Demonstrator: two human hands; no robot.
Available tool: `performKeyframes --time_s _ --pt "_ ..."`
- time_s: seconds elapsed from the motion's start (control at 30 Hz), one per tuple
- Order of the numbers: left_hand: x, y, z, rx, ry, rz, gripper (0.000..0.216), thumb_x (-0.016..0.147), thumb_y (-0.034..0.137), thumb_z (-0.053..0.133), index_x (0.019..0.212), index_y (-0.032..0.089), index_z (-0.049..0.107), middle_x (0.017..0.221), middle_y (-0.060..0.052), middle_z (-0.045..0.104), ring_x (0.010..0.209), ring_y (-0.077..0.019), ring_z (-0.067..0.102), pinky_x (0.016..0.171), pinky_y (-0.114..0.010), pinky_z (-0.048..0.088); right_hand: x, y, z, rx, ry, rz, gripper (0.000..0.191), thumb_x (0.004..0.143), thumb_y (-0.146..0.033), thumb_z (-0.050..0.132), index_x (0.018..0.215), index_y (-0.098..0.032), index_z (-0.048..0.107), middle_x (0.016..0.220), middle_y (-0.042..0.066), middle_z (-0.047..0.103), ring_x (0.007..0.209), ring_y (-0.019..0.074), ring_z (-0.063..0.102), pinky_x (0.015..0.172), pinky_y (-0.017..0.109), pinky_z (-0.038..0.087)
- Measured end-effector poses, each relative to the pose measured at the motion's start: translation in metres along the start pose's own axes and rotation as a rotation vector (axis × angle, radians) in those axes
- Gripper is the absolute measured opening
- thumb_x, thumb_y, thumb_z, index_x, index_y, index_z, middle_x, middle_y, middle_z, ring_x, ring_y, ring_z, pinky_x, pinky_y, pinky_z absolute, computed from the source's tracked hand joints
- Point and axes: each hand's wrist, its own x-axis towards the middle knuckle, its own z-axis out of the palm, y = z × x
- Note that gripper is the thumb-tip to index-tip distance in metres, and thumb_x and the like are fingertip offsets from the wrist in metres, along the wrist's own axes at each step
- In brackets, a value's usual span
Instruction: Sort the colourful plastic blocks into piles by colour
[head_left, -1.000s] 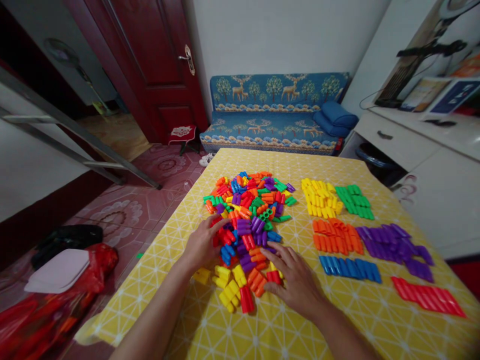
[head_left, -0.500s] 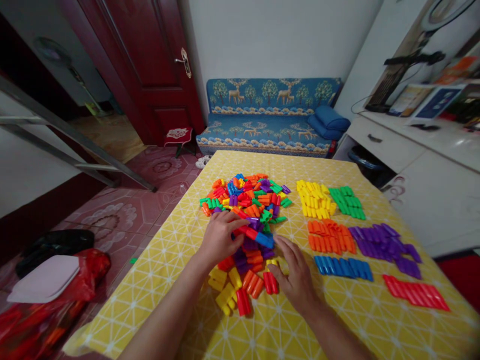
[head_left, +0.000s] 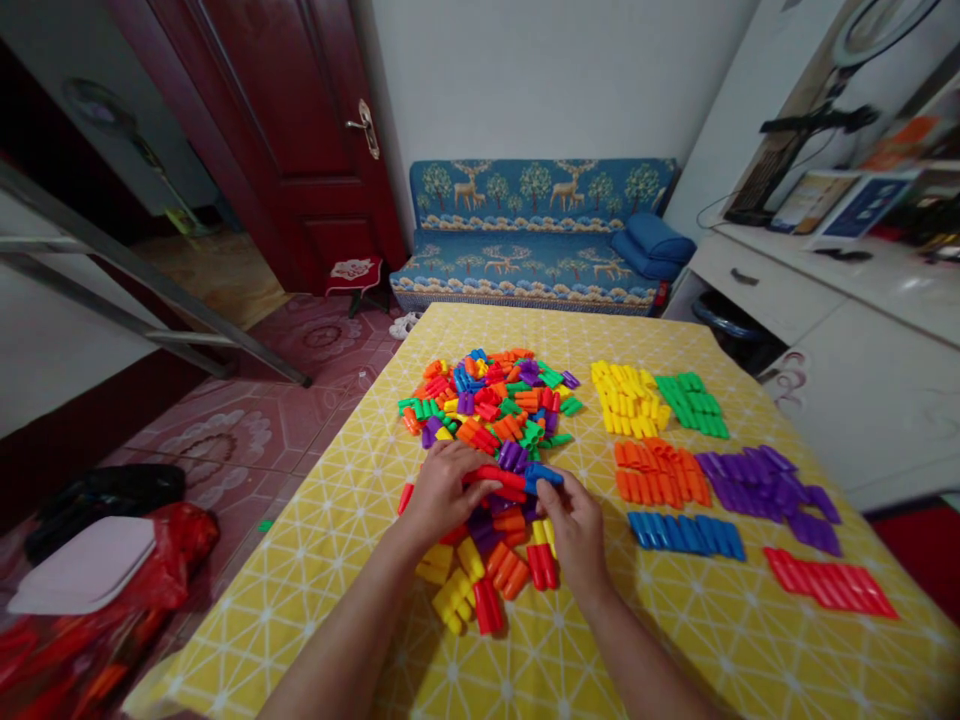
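A mixed heap of coloured plastic tube blocks [head_left: 491,400] lies on the yellow patterned tablecloth [head_left: 570,640]. My left hand [head_left: 442,490] is closed around several red blocks [head_left: 499,478] just above the heap's near edge. My right hand [head_left: 574,530] pinches blue blocks [head_left: 541,473] at the right end of that same bunch. Loose yellow, orange and red blocks [head_left: 480,585] lie beneath both hands. Sorted groups sit to the right: yellow [head_left: 626,398], green [head_left: 694,405], orange [head_left: 660,472], purple [head_left: 765,482], blue [head_left: 682,535] and red [head_left: 829,582].
A blue patterned sofa [head_left: 536,235] stands beyond the table, a dark red door [head_left: 300,130] at the back left. White cabinets [head_left: 847,340] run along the right. Red bags and a white pad [head_left: 82,565] lie on the tiled floor at the left.
My left hand lifted red blocks out of the heap and drew them nearer. My right hand rose from the table and closed on the blue blocks at the bunch's right end.
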Motion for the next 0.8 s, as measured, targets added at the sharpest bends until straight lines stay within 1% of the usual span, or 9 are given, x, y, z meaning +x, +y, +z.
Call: performKeyframes --time_s 0.13,0.2,0.27,0.4,0.47,0.53,0.63,0.7,0.8 --pt "-0.004 -0.008 0.002 -0.025 0.074 -0.064 0.023 0.089 0.04 0.057 0.096 0.022 0.069 0.093 -0.008 0.072 0.09 -0.0248 0.063 0.085 -0.037 0.039 0.001 0.01 -0.01 0.005 0.099 0.017 0.034 0.083 -0.048 0.059 0.095 -0.017 0.066 0.065 0.0 0.06 0.06 0.0148 0.055 0.056 0.026 0.048" --pt "-0.005 -0.012 0.001 -0.045 0.174 -0.13 0.024 0.089 0.041 0.058 0.096 0.021 0.069 0.093 -0.008 0.072 0.09 -0.0251 0.063 0.084 -0.037 0.041 0.006 0.018 -0.018 -0.036 0.235 0.004 0.034 0.084 -0.047 0.058 0.096 -0.016 0.066 0.071 0.002 0.064 0.064 0.0161 0.058 0.06 0.028 0.049" --pt "-0.004 -0.013 0.0 -0.118 0.254 -0.191 0.025 0.087 0.041 0.059 0.095 0.02 0.069 0.091 -0.008 0.072 0.087 -0.0241 0.064 0.081 -0.034 0.043 0.013 0.025 -0.023 -0.097 0.292 -0.062 0.033 0.084 -0.044 0.058 0.101 -0.016 0.065 0.085 0.007 0.068 0.077 0.0196 0.062 0.071 0.034 0.052" --pt "-0.002 0.0 0.003 -0.301 0.231 -0.224 0.025 0.082 0.044 0.066 0.089 0.021 0.071 0.079 -0.004 0.071 0.071 -0.0196 0.062 0.069 -0.029 0.045 0.016 0.021 -0.021 -0.352 0.173 -0.35 0.033 0.084 -0.03 0.058 0.114 -0.02 0.063 0.118 0.012 0.06 0.112 0.0252 0.055 0.098 0.046 0.046" --pt "-0.002 0.009 0.007 -0.31 0.18 -0.182 0.025 0.081 0.044 0.067 0.09 0.022 0.072 0.081 -0.005 0.072 0.072 -0.0201 0.063 0.071 -0.03 0.047 0.009 0.014 -0.016 -0.435 0.099 -0.476 0.037 0.085 -0.026 0.056 0.122 -0.023 0.059 0.126 0.011 0.056 0.12 0.0251 0.051 0.104 0.048 0.041" --pt "-0.003 0.016 0.011 -0.29 0.12 -0.115 0.025 0.083 0.043 0.065 0.095 0.022 0.072 0.086 -0.007 0.072 0.079 -0.0216 0.064 0.077 -0.031 0.048 -0.001 0.01 -0.011 -0.45 -0.005 -0.545 0.042 0.088 -0.027 0.054 0.13 -0.025 0.053 0.129 0.01 0.056 0.122 0.0252 0.051 0.104 0.047 0.042" --pt "-0.005 0.022 0.016 -0.301 0.045 -0.005 0.023 0.087 0.039 0.061 0.1 0.023 0.071 0.093 -0.008 0.072 0.087 -0.0224 0.065 0.08 -0.032 0.048 -0.012 0.01 -0.006 -0.421 -0.094 -0.53 0.043 0.09 -0.031 0.054 0.133 -0.025 0.05 0.122 0.01 0.062 0.113 0.0247 0.058 0.094 0.043 0.049" --pt "-0.006 0.023 0.017 -0.309 0.037 0.043 0.022 0.088 0.038 0.06 0.101 0.023 0.07 0.094 -0.009 0.072 0.088 -0.0223 0.065 0.079 -0.031 0.048 -0.014 0.012 -0.007 -0.372 -0.097 -0.498 0.033 0.09 -0.031 0.055 0.123 -0.025 0.057 0.112 0.008 0.066 0.104 0.0228 0.062 0.088 0.038 0.051" --pt "-0.008 0.019 0.012 -0.3 0.145 -0.031 0.021 0.09 0.037 0.056 0.097 0.021 0.069 0.089 -0.007 0.071 0.082 -0.0202 0.065 0.075 -0.029 0.047 -0.009 0.016 -0.013 -0.252 -0.003 -0.428 0.017 0.091 -0.029 0.055 0.104 -0.023 0.063 0.098 0.006 0.067 0.094 0.0195 0.063 0.083 0.034 0.052"
